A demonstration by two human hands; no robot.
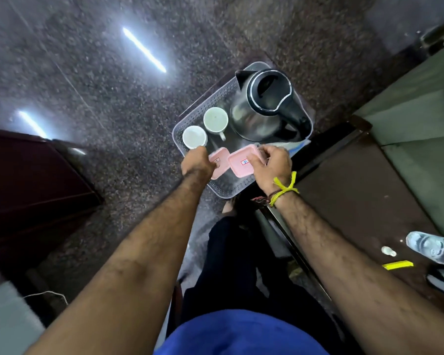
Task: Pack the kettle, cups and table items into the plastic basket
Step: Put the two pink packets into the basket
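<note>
A clear perforated plastic basket (215, 97) stands on the speckled floor. Inside it are a steel kettle (262, 108) with a black lid and handle, and two white cups (215, 120) (194, 137) side by side. Two small pink lidded boxes lie at the basket's near end. My left hand (196, 162) grips the left pink box (219, 161). My right hand (269, 166) holds the right pink box (241, 162), fingers over its far edge. The boxes' undersides are hidden.
A dark table (369, 190) is on the right, with a clear water bottle (432, 249), a yellow sachet (397, 265) and a small white item (388, 251). A dark wooden cabinet (31, 180) stands at left. My leg (231, 252) is below the basket.
</note>
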